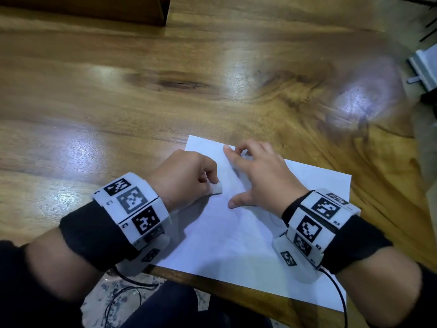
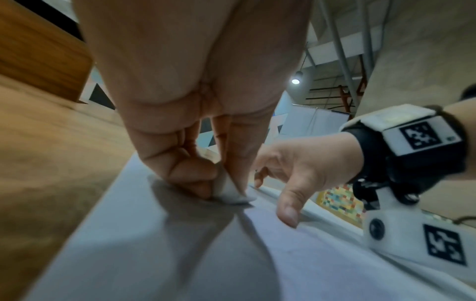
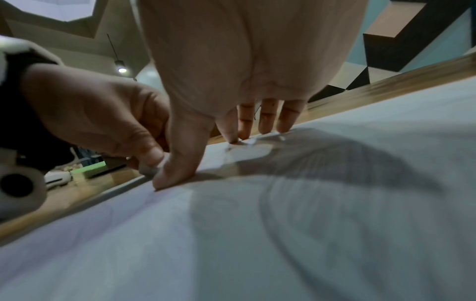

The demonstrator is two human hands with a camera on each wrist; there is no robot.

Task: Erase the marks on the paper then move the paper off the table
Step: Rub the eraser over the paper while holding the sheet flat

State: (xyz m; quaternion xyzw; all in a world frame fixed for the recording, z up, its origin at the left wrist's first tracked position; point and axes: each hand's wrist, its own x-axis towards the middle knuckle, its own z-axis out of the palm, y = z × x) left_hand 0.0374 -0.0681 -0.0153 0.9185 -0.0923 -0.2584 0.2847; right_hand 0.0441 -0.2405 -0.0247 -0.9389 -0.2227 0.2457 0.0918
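A white sheet of paper [image 1: 236, 237] lies on the wooden table [image 1: 142, 95], its near edge hanging over the table's front. Faint pencil curves [image 3: 283, 213] show on it. My left hand [image 1: 186, 178] pinches a small white eraser [image 1: 216, 187] between thumb and fingers and presses it onto the sheet [image 2: 231, 195]. My right hand [image 1: 255, 174] rests spread on the paper to the right of the eraser, thumb [image 3: 177, 171] and fingertips [image 3: 257, 132] touching the sheet. Nothing is held in the right hand.
A brown wooden box [image 1: 94, 8] stands at the table's far left. A grey metal fitting [image 1: 423, 69] sits beyond the table's right edge. A dark cable [image 1: 340, 294] hangs from the right wristband over the paper's near corner.
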